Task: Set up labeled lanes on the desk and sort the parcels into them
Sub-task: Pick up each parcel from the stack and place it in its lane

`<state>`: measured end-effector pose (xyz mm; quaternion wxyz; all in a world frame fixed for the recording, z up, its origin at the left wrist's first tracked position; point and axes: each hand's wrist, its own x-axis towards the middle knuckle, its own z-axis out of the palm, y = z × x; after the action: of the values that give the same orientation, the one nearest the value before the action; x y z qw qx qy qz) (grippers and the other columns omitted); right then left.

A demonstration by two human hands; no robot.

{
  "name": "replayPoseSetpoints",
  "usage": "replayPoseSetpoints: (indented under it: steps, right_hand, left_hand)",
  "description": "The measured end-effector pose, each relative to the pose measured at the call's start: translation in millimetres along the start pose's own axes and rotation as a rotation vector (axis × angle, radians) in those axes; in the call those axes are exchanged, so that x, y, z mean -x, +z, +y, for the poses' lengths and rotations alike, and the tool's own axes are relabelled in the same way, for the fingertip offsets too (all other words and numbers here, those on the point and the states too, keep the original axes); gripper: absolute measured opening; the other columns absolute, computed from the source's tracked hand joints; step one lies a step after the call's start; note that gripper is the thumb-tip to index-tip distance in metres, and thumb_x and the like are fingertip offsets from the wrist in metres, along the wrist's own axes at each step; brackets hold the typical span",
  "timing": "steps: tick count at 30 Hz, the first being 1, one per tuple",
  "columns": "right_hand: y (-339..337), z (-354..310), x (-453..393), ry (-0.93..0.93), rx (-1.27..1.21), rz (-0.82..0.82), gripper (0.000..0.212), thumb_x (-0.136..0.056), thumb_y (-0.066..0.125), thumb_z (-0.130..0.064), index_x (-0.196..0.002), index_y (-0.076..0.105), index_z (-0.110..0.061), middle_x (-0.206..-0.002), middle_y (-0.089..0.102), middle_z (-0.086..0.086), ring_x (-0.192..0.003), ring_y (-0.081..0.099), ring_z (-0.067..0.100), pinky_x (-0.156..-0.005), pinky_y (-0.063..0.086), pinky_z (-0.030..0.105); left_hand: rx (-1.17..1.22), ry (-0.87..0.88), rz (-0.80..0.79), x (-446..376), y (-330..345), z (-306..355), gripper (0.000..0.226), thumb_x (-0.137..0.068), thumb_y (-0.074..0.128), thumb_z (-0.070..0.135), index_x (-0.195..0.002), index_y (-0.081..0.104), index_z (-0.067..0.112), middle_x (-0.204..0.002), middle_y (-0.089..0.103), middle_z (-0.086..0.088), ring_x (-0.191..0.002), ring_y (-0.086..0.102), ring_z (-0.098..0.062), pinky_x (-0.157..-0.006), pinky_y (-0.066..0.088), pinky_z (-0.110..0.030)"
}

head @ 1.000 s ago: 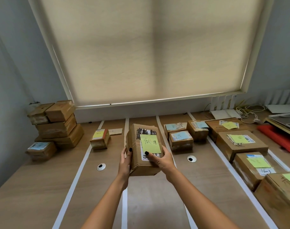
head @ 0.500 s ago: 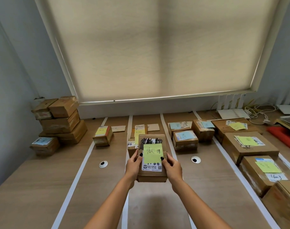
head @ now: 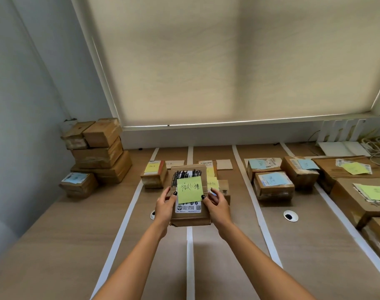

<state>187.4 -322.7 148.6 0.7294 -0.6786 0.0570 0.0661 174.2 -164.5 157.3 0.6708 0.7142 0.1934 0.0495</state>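
We have squared the parcel [head: 190, 215] up and carried it forward over the tape [head: 190, 252] — left hand [head: 164, 207] and right hand [head: 217, 205] gripping its sides, fingers curled round — so placing seems next.

Left hand [head: 165, 205] and right hand [head: 217, 205] grip opposite sides of a cardboard parcel [head: 190, 194], green sticky note [head: 189, 189] on top, held over a white tape line [head: 190, 260] on the wooden desk [head: 54, 245]. More noted parcels lie in the lanes; unlabeled stack [head: 98, 152] at far left.
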Motion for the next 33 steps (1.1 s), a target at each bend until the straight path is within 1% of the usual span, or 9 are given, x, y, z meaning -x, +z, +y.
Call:
replayPoseSetpoints:
  steps: [3,5,9,11,14,20,26,29,33]
  right_hand:
    - [32,4,-24,-0.003,0.057,0.0,0.045,-0.091,0.057,-0.015,-0.134,0.043,-0.015,-0.137,0.049,0.008,-0.122,0.051,0.02,-0.098,0.049,0.036]
    - [56,8,-41,0.006,0.082,0.005,0.046,-0.092,0.057,-0.016,-0.135,0.041,-0.017,-0.139,0.048,0.006,-0.124,0.048,0.02,-0.098,0.048,0.035]
    - [104,15,-79,0.018,0.139,0.027,0.056,-0.091,0.058,-0.018,-0.142,0.034,-0.02,-0.143,0.043,0.006,-0.127,0.044,0.023,-0.101,0.044,0.04]
    - [124,18,-99,0.034,0.167,0.04,0.062,-0.09,0.06,-0.019,-0.145,0.03,-0.02,-0.142,0.042,0.006,-0.125,0.044,0.023,-0.098,0.045,0.038]
    - [146,26,-133,0.038,0.215,0.081,0.065,-0.086,0.064,-0.025,-0.143,0.032,-0.028,-0.141,0.04,0.009,-0.122,0.044,0.024,-0.097,0.047,0.04]
    - [169,44,-196,0.054,0.281,0.133,0.06,-0.09,0.058,-0.023,-0.144,0.033,-0.023,-0.138,0.037,0.006,-0.114,0.043,0.018,-0.093,0.044,0.033]
    - [176,85,-247,0.113,0.281,0.172,0.054,-0.094,0.051,-0.017,-0.143,0.032,-0.025,-0.144,0.036,0.003,-0.13,0.039,0.024,-0.107,0.038,0.042]
    - [182,105,-264,0.134,0.23,0.161,0.055,-0.096,0.046,-0.011,-0.146,0.026,-0.025,-0.144,0.042,0.002,-0.131,0.039,0.02,-0.105,0.036,0.033]
    - [186,118,-283,0.124,0.264,0.184,0.057,-0.099,0.04,-0.017,-0.149,0.014,-0.024,-0.152,0.03,0.0,-0.139,0.03,0.02,-0.113,0.03,0.037]
  left_hand:
    - [-0.003,0.024,-0.055,-28,-23,2,0.047,-0.098,0.045,0.023,-0.143,0.032,0.028,-0.131,0.05,-0.01,-0.095,0.059,-0.015,-0.06,0.049,-0.025]
    - [-0.028,0.036,-0.11,-50,-40,1,0.048,-0.097,0.047,0.023,-0.142,0.031,0.03,-0.129,0.049,-0.007,-0.096,0.057,-0.013,-0.063,0.05,-0.024]
    - [-0.067,0.048,-0.23,-104,-72,-2,0.061,-0.092,0.056,0.018,-0.142,0.025,0.03,-0.143,0.038,-0.004,-0.126,0.041,-0.021,-0.098,0.045,-0.036]
    - [-0.064,0.02,-0.268,-130,-84,-3,0.065,-0.091,0.058,0.013,-0.144,0.022,0.023,-0.135,0.038,0.003,-0.12,0.041,-0.015,-0.095,0.042,-0.03]
    - [-0.108,-0.001,-0.295,-171,-95,-7,0.064,-0.089,0.06,0.011,-0.142,0.025,0.019,-0.137,0.042,-0.003,-0.113,0.044,-0.014,-0.086,0.045,-0.024]
    - [-0.183,-0.027,-0.276,-239,-92,-28,0.068,-0.088,0.061,0.015,-0.146,0.025,0.022,-0.135,0.026,-0.004,-0.123,0.038,-0.02,-0.103,0.039,-0.032]
    - [-0.214,-0.055,-0.263,-290,-73,-61,0.064,-0.091,0.054,0.003,-0.146,0.026,0.018,-0.146,0.026,-0.005,-0.132,0.035,-0.022,-0.109,0.037,-0.036]
    - [-0.24,-0.058,-0.231,-308,-64,-80,0.061,-0.092,0.049,-0.001,-0.145,0.03,0.022,-0.148,0.034,-0.003,-0.135,0.035,-0.021,-0.109,0.037,-0.039]
    - [-0.266,-0.009,-0.181,-322,-54,-94,0.058,-0.092,0.045,-0.005,-0.144,0.035,0.021,-0.147,0.039,-0.003,-0.135,0.036,-0.019,-0.111,0.034,-0.035]
